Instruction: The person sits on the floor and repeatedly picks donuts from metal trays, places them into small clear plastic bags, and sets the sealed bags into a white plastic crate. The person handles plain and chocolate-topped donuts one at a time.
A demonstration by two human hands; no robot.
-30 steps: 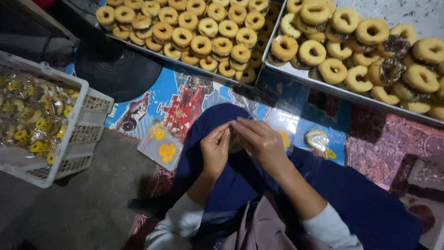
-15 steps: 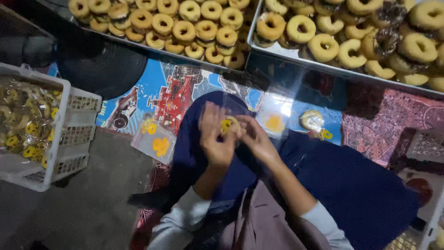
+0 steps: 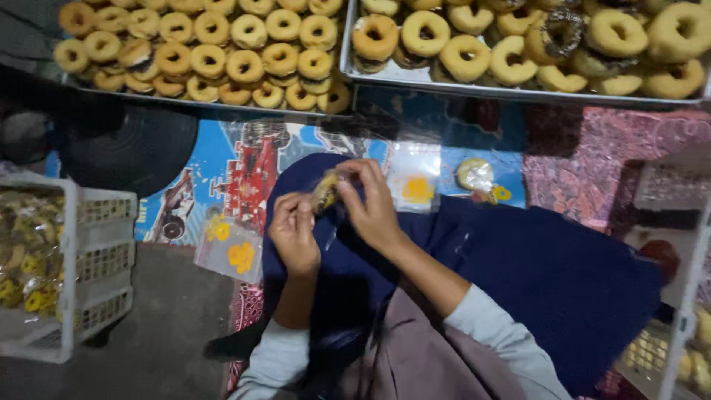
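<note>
Bare fingers (image 3: pixel 296 215) give way, further back past the uncovered forearms, to pale grey sleeves (image 3: pixel 489 326), worn over a mauve-brown garment (image 3: pixel 415 363) and dark blue cloth (image 3: pixel 548 274).

Golden-brown doughnuts (image 3: pixel 244 52), navy cloth (image 3: pixel 533 274)

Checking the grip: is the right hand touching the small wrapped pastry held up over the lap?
Touching. The head view shows the right hand with its fingers closed around the wrapped pastry, no gap visible.

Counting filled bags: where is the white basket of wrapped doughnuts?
In the head view, the white basket sits at far left on the floor, left of the left hand.
</note>
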